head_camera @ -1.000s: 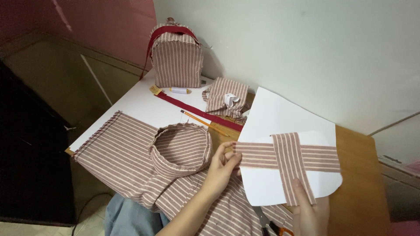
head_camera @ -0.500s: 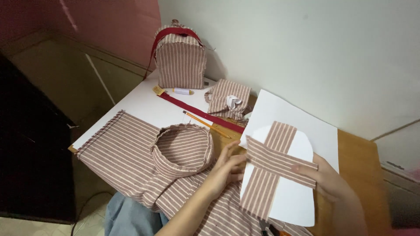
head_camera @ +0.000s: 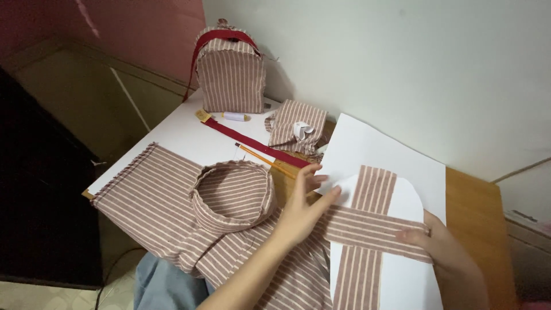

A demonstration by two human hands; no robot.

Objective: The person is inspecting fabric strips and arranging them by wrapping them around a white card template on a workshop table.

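Landmark: the white paper template (head_camera: 402,201) on the desk (head_camera: 476,201); 2 striped fabric strips (head_camera: 367,227) lie crossed on it, 1 running lengthwise, 1 across; left hand (head_camera: 301,209) sits at the template's left edge, fingers spread flat and open, pressing the crossing strip and the template's corner; right hand (head_camera: 442,244) at the template's right edge, fingers bent onto the end of the crossing strip, a full grip cannot be told; left of the template stands a round striped fabric band (head_camera: 232,192) on a flat striped cloth (head_camera: 149,198); beyond the template's far-left corner lie a pencil (head_camera: 261,158), a red strap (head_camera: 252,142), a small striped pouch (head_camera: 295,126); further back a striped bag (head_camera: 231,72) with red handle stands against the wall.
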